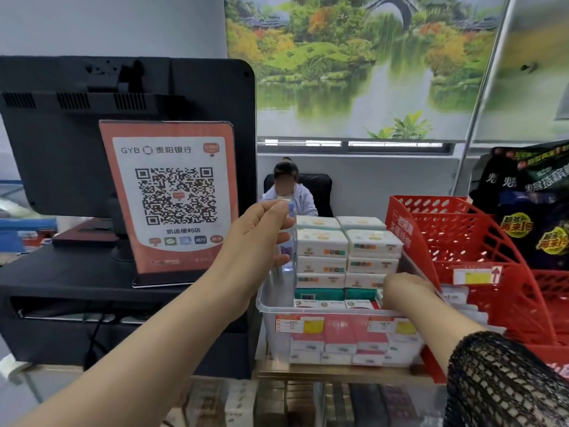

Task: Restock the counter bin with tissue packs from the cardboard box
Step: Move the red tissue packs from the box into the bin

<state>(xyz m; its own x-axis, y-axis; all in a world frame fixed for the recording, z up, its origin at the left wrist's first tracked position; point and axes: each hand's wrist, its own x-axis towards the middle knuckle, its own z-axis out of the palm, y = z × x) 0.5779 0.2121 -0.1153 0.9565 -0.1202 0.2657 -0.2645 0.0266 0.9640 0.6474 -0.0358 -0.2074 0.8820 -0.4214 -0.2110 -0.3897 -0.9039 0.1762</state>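
A clear plastic counter bin (264,306) holds tissue packs (321,251), stacked high at the back and in a low row at the front. My left hand (255,241) hovers over the bin's left end. It grips a clear bottle with a blue cap (290,241) that stands upright beside the stacks. My right hand (406,292) reaches down into the bin's right front. Its curled fingers pinch a white tissue pack (378,296), which the hand mostly hides. The cardboard box is out of view.
A red mesh rack (480,241) stands hard against the bin's right side. A QR-code payment sign (175,198) and a black monitor (92,118) are on the left. A seated person (289,192) is behind the counter. Dark snack bags (529,204) are at far right.
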